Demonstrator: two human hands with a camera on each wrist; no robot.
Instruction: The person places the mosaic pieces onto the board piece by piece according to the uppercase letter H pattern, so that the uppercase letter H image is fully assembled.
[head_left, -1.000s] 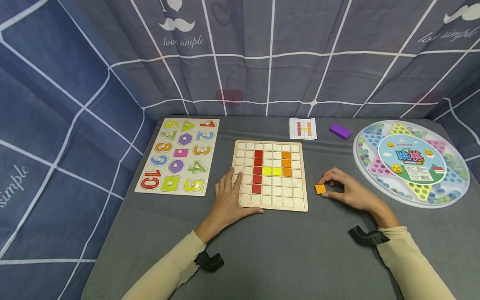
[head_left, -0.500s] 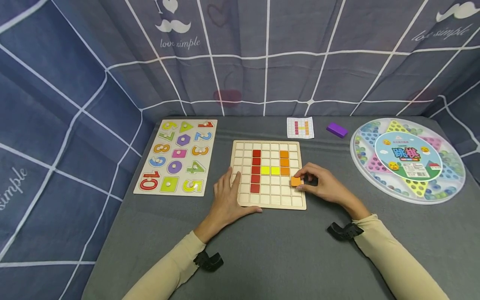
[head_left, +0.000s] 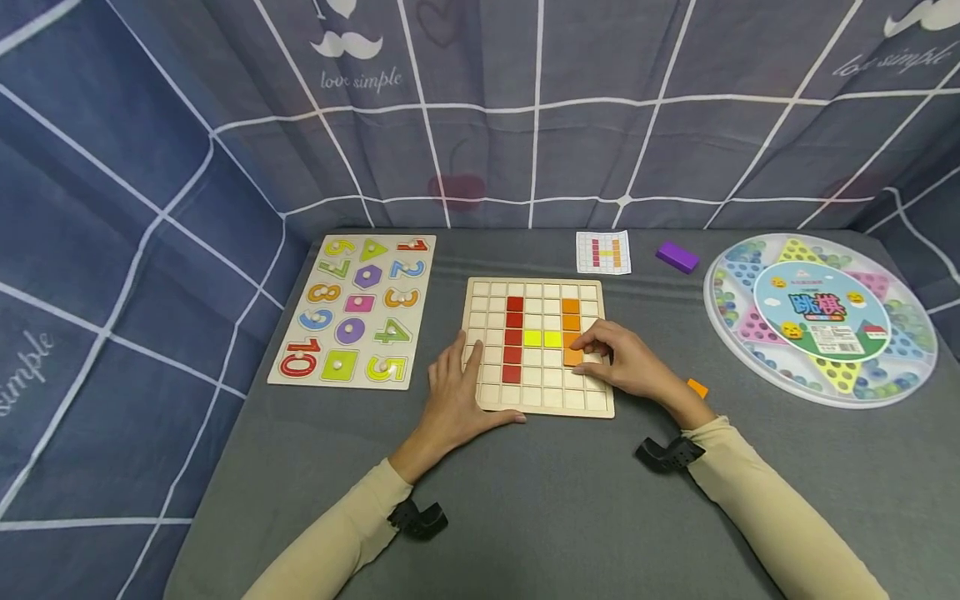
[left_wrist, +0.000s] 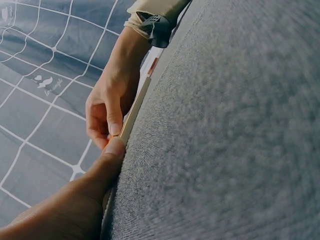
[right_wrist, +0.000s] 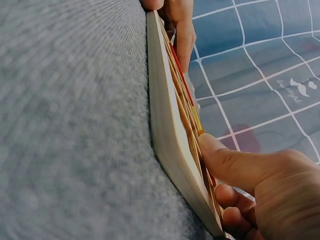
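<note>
While a grey-covered worktop (head_left: 525, 500) carries everything, blue checked cloth hangs behind and beside it. Largest on it is the round marble game tray (head_left: 821, 319) by the right edge, then the number-and-shape puzzle board (head_left: 356, 310) toward the far left corner. Between them, near the middle, lies the wooden grid board (head_left: 536, 346), with a red column, two yellow squares and an orange column set into its cells.

The left hand (head_left: 455, 392) lies flat with fingers straight, its fingertips on the board's left edge and its thumb along the near edge; it grips nothing. The right hand (head_left: 624, 362) rests over the board's right side, fingers curled down, with the index fingertip and thumb on the orange tile (head_left: 573, 357). That tile sits in the orange column, just below the three orange squares already there and right of the yellow pair, directly under the fingertips. From the right wrist view the thumb (right_wrist: 227, 162) presses onto the board's top face by its edge; whether the fingers pinch the tile or only press it I cannot tell.

A small pattern card (head_left: 603, 252) and a purple block (head_left: 677, 257) lie near the far edge. A second orange piece (head_left: 697, 387) lies loose on the worktop just right of the right wrist.
</note>
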